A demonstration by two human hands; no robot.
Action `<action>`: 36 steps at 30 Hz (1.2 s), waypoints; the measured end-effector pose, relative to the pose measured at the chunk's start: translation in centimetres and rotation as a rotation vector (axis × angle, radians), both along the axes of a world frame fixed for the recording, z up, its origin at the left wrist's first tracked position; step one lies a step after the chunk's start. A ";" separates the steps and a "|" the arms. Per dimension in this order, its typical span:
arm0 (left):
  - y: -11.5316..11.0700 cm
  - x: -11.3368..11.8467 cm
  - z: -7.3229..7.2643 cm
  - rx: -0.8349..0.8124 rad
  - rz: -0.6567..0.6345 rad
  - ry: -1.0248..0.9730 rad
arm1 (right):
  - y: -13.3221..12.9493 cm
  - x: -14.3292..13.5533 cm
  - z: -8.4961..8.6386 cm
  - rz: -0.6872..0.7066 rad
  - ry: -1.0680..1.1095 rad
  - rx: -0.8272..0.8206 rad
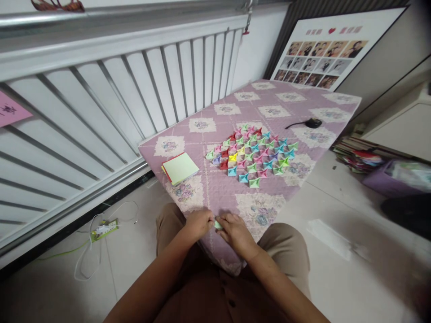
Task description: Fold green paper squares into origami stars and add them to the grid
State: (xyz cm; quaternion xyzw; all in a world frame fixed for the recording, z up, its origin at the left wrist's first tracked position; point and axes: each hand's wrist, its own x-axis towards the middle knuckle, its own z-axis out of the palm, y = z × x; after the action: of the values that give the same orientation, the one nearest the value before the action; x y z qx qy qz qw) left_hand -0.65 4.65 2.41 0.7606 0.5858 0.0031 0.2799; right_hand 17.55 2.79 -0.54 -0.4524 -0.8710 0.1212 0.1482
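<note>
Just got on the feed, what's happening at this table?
A person seated at the table's near corner has both hands on a small pale green piece of paper: the left hand at one side, the right hand at the other. Beyond them, many small folded paper pieces in several colours stand in slanting rows on the flowered cloth. A stack of paper sheets, pale green on top, lies to the left.
</note>
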 end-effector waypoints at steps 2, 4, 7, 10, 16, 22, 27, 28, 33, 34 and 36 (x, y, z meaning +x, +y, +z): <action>-0.3 -0.1 -0.1 0.026 -0.011 -0.026 | 0.0 0.1 0.4 0.003 -0.003 -0.046; -0.6 -0.1 -0.2 0.050 -0.018 -0.042 | 0.1 -0.1 0.7 -0.008 -0.017 -0.063; -1.0 -0.1 -0.4 0.087 -0.018 -0.054 | 0.1 -0.3 0.7 -0.018 -0.022 -0.050; -1.5 -0.1 -0.6 0.117 -0.021 -0.072 | -0.1 -0.3 0.7 -0.011 0.006 -0.039; -2.2 0.2 -1.5 0.248 -0.025 -0.158 | 0.0 0.0 1.3 0.000 0.151 -0.059; -1.1 1.0 -1.7 0.306 0.011 -0.316 | 0.7 0.0 1.5 -0.038 0.293 -0.153; 0.4 1.3 -0.5 0.175 0.039 -0.488 | 0.8 -0.1 2.5 -0.187 0.527 -0.395; 0.7 1.3 -0.3 0.121 0.060 -0.522 | 0.8 -0.1 2.7 -0.246 0.589 -0.467; 0.8 2.0 -0.4 -0.030 0.180 -0.614 | 0.7 -0.3 3.1 -0.444 0.788 -0.665; 0.7 2.2 -0.6 -0.048 0.207 -0.628 | 0.6 -0.4 3.0 -0.462 0.810 -0.675; 0.2 2.6 -0.9 -0.090 0.262 -0.657 | 0.4 -0.7 2.7 -0.503 0.870 -0.711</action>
State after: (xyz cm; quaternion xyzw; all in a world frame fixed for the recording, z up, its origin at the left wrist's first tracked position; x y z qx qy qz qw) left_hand 1.91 4.81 1.55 0.6245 0.5565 0.2575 0.4837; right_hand 16.89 3.15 2.13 -0.5747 -0.5038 0.5390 0.3541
